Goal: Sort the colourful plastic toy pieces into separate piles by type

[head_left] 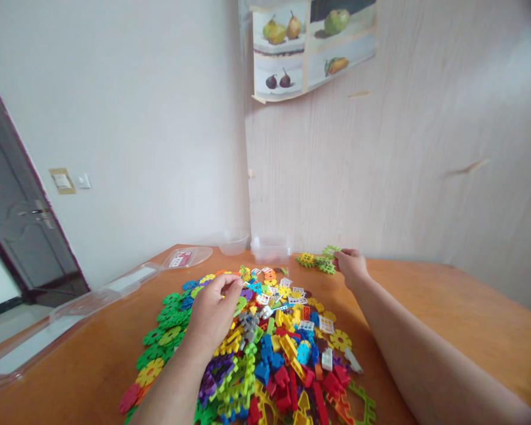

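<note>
At the far right of the table, my right hand [353,265] pinches a light green gear-shaped plastic piece [331,251]. Right below it lie more green gear-shaped pieces [325,265], with a yellow gear-shaped piece [306,259] beside them. Over the far left part of a large heap of plastic building pieces, my left hand [216,304] is closed, thumb and fingertips together; whatever is between them is hidden. Green flower-shaped discs [170,317] lie to the left of this hand. Blue blocks [268,357] and red blocks [285,386] are in the near part of the heap.
Clear plastic tubs [271,249] and a clear round bowl [233,242] stand at the back edge by the wall. A clear lid with a label [188,257] lies left of them. Long clear plastic trays [101,298] line the left edge of the wooden table [446,307].
</note>
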Demonstrator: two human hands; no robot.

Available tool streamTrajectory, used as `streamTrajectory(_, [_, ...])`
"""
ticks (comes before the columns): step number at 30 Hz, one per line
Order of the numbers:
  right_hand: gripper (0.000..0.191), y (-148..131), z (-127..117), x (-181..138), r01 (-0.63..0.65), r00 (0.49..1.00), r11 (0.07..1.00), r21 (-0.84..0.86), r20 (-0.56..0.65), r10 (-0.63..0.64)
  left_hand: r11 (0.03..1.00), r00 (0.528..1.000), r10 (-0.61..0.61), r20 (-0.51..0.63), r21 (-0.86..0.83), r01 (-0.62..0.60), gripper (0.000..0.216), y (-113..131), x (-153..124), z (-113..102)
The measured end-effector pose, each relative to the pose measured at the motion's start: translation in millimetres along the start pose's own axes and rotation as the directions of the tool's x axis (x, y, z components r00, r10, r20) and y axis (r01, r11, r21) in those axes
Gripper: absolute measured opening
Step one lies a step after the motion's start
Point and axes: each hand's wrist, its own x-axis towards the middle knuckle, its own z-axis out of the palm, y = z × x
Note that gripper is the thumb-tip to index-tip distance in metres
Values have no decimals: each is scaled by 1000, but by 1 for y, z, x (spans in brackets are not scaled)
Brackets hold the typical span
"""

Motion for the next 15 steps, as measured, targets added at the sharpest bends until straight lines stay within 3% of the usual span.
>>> streamTrajectory(5, [9,15,-1,4,-48,999,999,11,-3,48,1000,1000,-12,-3,4,12,39,1,0,0])
streamTrajectory(15, [8,22,13,3,-110,986,992,56,128,102,1000,1000,-7,-5,-29,7,39,1,-1,0])
